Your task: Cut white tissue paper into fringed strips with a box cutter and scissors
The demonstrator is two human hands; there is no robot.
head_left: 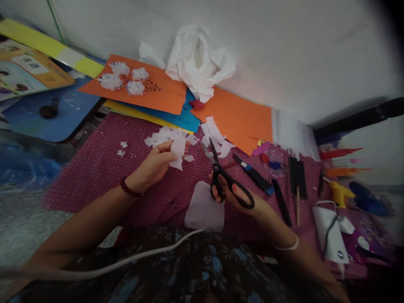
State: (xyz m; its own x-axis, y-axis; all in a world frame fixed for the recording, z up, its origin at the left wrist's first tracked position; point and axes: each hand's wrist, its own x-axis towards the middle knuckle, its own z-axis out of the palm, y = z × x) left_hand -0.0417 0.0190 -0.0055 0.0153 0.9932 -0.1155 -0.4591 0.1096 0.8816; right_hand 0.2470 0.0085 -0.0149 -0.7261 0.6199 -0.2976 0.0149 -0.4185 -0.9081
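Note:
My left hand (157, 163) pinches a small piece of white tissue paper (178, 150) between thumb and fingers, over the checked cloth. In my right hand (232, 194) is a pair of black-handled scissors (216, 166), fingers through the handles and blades parted, pointing away from me. The blades stand apart from the held piece. Cut white paper scraps (164, 135) lie in a pile behind my left hand, and another pile of scraps (213, 131) lies just beyond the scissor tips. A larger white tissue sheet (203, 208) rests close to my body, partly under my right hand.
Orange card (170, 90) with white paper blossoms lies at the back left, beside a second orange sheet (241, 115). Crumpled white tissue (198, 59) leans against the wall. A utility knife (254, 176), a yellow glue gun (341, 193) and a white power strip (330, 233) lie rightward.

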